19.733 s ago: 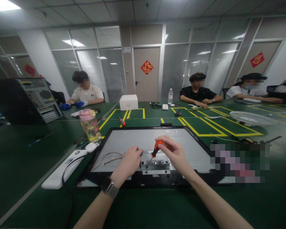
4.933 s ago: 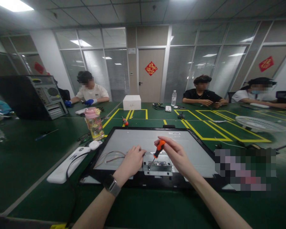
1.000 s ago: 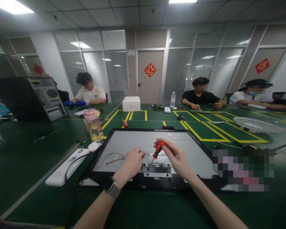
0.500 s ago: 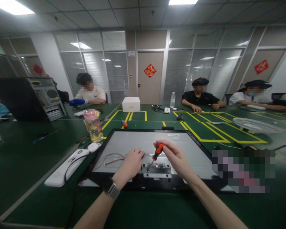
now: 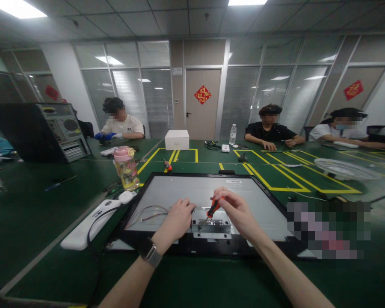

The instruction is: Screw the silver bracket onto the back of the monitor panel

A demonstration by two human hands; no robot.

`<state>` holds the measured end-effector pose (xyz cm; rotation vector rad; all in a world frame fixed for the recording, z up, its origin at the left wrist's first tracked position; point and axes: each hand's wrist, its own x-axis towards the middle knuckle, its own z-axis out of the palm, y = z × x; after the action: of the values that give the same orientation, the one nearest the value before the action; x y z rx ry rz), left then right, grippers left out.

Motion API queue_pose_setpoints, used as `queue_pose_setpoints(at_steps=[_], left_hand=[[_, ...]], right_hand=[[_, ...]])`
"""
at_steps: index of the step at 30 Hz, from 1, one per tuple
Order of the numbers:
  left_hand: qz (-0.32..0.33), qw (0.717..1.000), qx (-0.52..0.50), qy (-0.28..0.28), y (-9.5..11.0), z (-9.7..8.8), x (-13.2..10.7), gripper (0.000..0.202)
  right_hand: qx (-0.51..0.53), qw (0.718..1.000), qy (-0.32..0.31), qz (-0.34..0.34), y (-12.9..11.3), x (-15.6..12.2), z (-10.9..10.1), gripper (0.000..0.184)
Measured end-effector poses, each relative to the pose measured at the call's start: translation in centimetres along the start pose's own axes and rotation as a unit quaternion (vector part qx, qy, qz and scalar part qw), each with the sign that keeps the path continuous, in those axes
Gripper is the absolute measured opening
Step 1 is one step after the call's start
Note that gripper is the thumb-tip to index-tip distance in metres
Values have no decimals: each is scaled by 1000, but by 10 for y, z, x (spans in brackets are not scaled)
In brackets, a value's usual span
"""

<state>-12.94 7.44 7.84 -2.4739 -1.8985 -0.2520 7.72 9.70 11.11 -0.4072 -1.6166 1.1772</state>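
A flat display panel (image 5: pixel 157 188) with a black frame lies back side up on the table in front of me. Near its front edge sits a silver metal bracket (image 5: pixel 211 235) with holes. My left hand (image 5: pixel 179 219), a watch on its wrist, grips the bracket's left end, the fingertips partly hidden. My right hand (image 5: pixel 234 209) holds an orange and black screwdriver (image 5: pixel 213 208) by its handle. The screwdriver leans, its tip down at the bracket's left part; the exact contact is too small to see. Thin wires (image 5: pixel 144 211) lie left of my left hand.
A white power strip (image 5: pixel 90 224) with a black cable and a pink-lidded bottle (image 5: pixel 125 169) stand left of the panel. A black computer case (image 5: pixel 25 132) is farther left. Beyond are a white box (image 5: pixel 177 140), a water bottle (image 5: pixel 232 134) and several seated people.
My right fingers have shifted around the screwdriver's handle, which sits slightly lower. The tip stays at the same spot. My left hand has hardly moved. Across the table, a person's blue-gloved hands have moved.
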Motion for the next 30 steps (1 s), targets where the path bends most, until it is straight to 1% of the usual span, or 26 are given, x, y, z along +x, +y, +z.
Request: queue_pose_setpoints(at_steps=[4, 10, 14, 17, 23, 27, 30], left_hand=[[-3, 1000, -1, -8, 1, -2, 0, 39], [2, 1000, -1, -1, 0, -1, -1, 38], [4, 1000, -2, 6, 0, 0, -1, 38], [7, 1000, 0, 9, -1, 1, 0, 38], [3, 1000, 4, 7, -1, 1, 0, 38], [5, 1000, 6, 7, 0, 1, -1, 38], [4, 1000, 10, 2, 0, 1, 0, 39]], right_hand=[[-11, 1000, -5, 20, 1, 0, 0, 27], [6, 1000, 1, -6, 0, 0, 2, 17], [-16, 1000, 11, 20, 1, 1, 0, 23], [3, 1000, 17, 24, 3, 0, 0, 28], [33, 999, 24, 8, 5, 0, 2, 18], [28, 999, 26, 35, 7, 0, 1, 24], [47, 998, 36, 31, 8, 0, 1, 27]])
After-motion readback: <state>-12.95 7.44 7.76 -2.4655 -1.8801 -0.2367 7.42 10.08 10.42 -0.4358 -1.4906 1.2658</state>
